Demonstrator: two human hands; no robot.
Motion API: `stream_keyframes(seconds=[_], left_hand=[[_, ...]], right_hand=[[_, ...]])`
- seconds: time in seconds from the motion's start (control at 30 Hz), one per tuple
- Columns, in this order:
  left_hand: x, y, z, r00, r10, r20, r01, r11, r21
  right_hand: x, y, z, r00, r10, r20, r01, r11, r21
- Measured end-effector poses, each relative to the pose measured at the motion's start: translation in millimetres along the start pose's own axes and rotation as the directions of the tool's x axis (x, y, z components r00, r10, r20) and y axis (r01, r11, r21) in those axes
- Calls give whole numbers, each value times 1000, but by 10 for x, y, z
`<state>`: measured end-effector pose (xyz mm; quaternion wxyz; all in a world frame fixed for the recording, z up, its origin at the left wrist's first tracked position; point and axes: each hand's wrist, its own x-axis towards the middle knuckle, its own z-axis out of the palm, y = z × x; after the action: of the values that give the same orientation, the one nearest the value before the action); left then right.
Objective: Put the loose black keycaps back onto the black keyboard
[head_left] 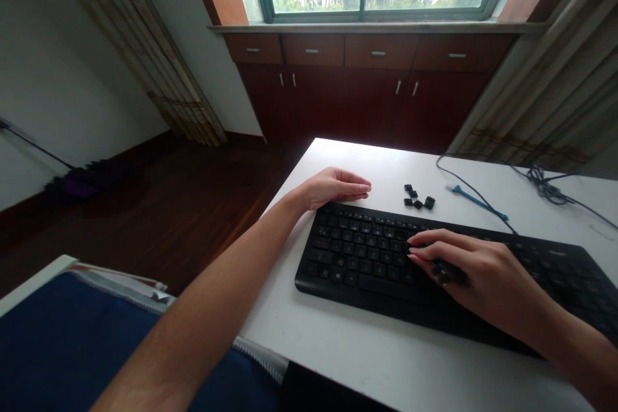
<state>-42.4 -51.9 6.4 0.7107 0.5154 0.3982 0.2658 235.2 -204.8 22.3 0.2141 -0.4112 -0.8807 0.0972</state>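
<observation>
Keyboard [357,257], black and long, lies on the white table [347,347], near its front edge. The person's left hand [333,187] lies flat and open on the table, just touching the keyboard's far left corner. It holds nothing. The right hand [477,270] rests on the middle of the keys with its fingers [429,236] bent. Something small and dark shows under them, but I cannot tell if the hand grips it. A few little black key caps [418,197] sit loose on the table just behind the keyboard. Near them lie a blue stick [477,203] and a black cable [545,183].
</observation>
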Motion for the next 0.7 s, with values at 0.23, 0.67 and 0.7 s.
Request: stream_keyframes(seconds=[0.23, 0.67, 0.7], left_hand=[[10, -13, -24, 1000, -1, 6, 0, 1000, 10], [-2, 18, -2, 1000, -5, 8, 5, 999, 40], [-4, 20, 0, 1000, -3, 8, 2, 999, 41]], right_hand=[[24, -20, 45, 998, 69, 16, -70, 996, 54], [291, -209, -113, 887, 373, -272, -110, 744, 659], [357, -241, -133, 885, 390, -252, -84, 667, 740]])
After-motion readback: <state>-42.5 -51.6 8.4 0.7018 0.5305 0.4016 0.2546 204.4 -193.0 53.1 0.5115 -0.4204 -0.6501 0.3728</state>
